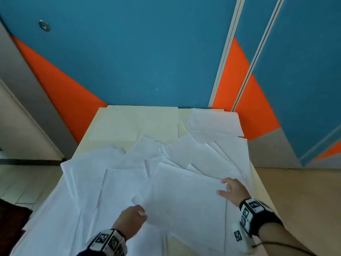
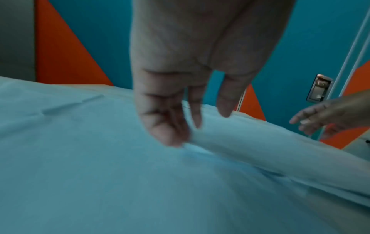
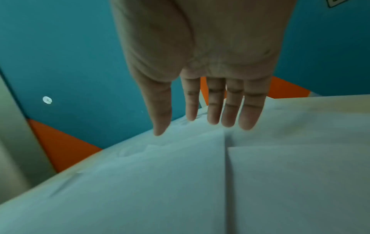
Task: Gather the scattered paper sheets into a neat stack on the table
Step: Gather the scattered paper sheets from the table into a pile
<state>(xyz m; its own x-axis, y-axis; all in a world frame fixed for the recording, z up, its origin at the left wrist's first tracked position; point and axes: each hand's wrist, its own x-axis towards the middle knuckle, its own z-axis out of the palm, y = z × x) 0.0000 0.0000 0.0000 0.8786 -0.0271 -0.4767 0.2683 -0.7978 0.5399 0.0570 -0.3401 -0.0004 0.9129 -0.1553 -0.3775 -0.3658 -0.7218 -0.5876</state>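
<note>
Thin, limp white paper sheets (image 1: 177, 163) lie fanned across the pale rectangular table (image 1: 181, 115), light and slippery, best taken by edges: left hand (image 1: 130, 221) pinches the near sheet's edge, right hand (image 1: 233, 191) rests straight-fingered on its right side.

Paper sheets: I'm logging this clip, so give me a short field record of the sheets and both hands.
sheets: white paper sheets scattered and overlapping across the table
top sheet: large sheet lying between the hands
left hand: left hand pinches that sheet's near-left edge
right hand: right hand flat, fingers straight, at its far-right corner
stack: not yet formed
</note>
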